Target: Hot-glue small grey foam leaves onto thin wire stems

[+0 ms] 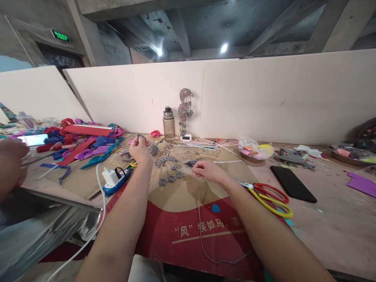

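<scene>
Gently is how I judge this fine work is best handled. My left grip point(142, 151) is pinched together, a small grey piece point(140, 136) seemingly caught at the fingertips. My right grip point(208, 170) has thumb and fingers drawn together, apparently on a thin grey cord point(200, 227); it trails toward the near edge, then curves right over the red part of the cardboard point(176, 201). Whether the cord also reaches my left fingers, I cannot tell.

Between my hands, on the cardboard, lies a grey ornament point(167, 161), its crescent on the far side and its little flowers point(172, 179) nearer me. Those thin strands look easy to snag, so I should lift rather than drag across them. A light pinch and an even, mild pull suit cord this fine. Its loose length wants to run clear of the scissors point(255, 187), lying on the bench point(331, 223) beside my right forearm.
</scene>
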The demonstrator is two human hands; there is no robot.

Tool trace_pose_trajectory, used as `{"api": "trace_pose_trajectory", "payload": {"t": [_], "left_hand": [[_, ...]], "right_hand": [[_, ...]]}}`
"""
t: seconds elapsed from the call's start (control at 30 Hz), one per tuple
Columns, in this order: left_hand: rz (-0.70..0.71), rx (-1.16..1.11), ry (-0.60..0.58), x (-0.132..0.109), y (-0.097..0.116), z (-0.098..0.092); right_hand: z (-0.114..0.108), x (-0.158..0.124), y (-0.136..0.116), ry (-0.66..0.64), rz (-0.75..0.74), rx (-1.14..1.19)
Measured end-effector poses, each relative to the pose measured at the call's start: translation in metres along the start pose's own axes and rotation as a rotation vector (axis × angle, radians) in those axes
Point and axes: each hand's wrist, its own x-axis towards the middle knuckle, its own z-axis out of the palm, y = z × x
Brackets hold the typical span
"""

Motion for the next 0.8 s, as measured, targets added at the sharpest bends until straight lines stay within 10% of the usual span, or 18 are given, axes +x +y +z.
{"api": "trace_pose_trajectory", "payload": {"t": [0.8], "left_hand": [[-0.399, -0.347, -0.363, -0.040, 0.025, 0.016]], "right_hand": [[0.056, 0.003, -0.001, 0.188, -0.182, -0.140]]}}
